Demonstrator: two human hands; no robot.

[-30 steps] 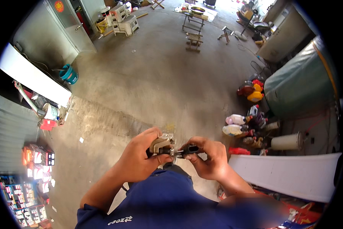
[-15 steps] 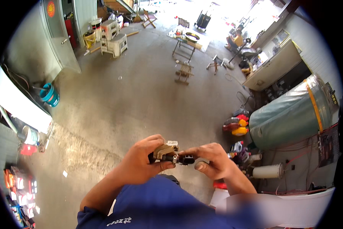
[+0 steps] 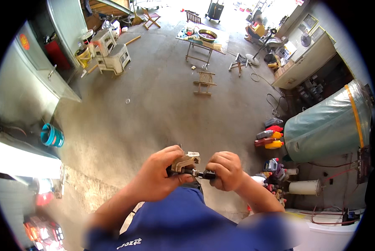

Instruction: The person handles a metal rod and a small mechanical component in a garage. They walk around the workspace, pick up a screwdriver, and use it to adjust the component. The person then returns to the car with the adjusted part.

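Held in front of my body, my left hand (image 3: 156, 178) is wrapped round a tan metal bracket-like part (image 3: 186, 163) with a pale tab on top. Its thumb presses below a dark shaft with a shiny collar (image 3: 195, 172) that runs through the part. On the other side, my right hand (image 3: 228, 169) is closed, fingers curled, round a black cylindrical end piece (image 3: 208, 174) in line with that shaft. The two pieces meet between my hands; whether they are one tool I cannot make out. My palms hide the rest.
Ahead stand a folding table (image 3: 202, 41) with a round pan and a low wooden stool (image 3: 204, 82). Plastic stools (image 3: 112, 58) and a teal bucket (image 3: 52, 136) are at left. Right are bottles (image 3: 273, 138) and a large wrapped green cylinder (image 3: 325, 125). A person (image 3: 256, 30) sits far off.
My right hand has gone from loose, partly spread fingers to a closed grip on the black end piece. My left hand keeps its hold. The view has shifted slightly.
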